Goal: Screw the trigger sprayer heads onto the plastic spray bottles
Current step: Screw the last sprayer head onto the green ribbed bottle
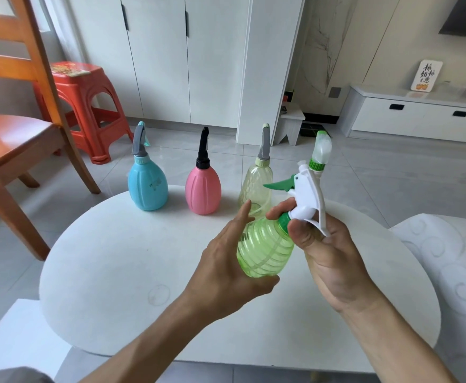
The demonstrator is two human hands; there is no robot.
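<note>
Green bottle (pixel 265 248) held tilted above white table (pixel 115 258). Left hand (pixel 226 272) cupping its base, forefinger extended. Right hand (pixel 325 258) pinching collar of white sprayer (pixel 307 200). Blue (pixel 148 186), pink (pixel 203 190), clear (pixel 255 186) bottles capped, at far edge.

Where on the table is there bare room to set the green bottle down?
Free: the wide near-left of the white table, between the left hand and the table's left edge, in front of the blue bottle. Crowded: the far edge, where the blue, pink bottle and clear bottle stand in a row.
</note>
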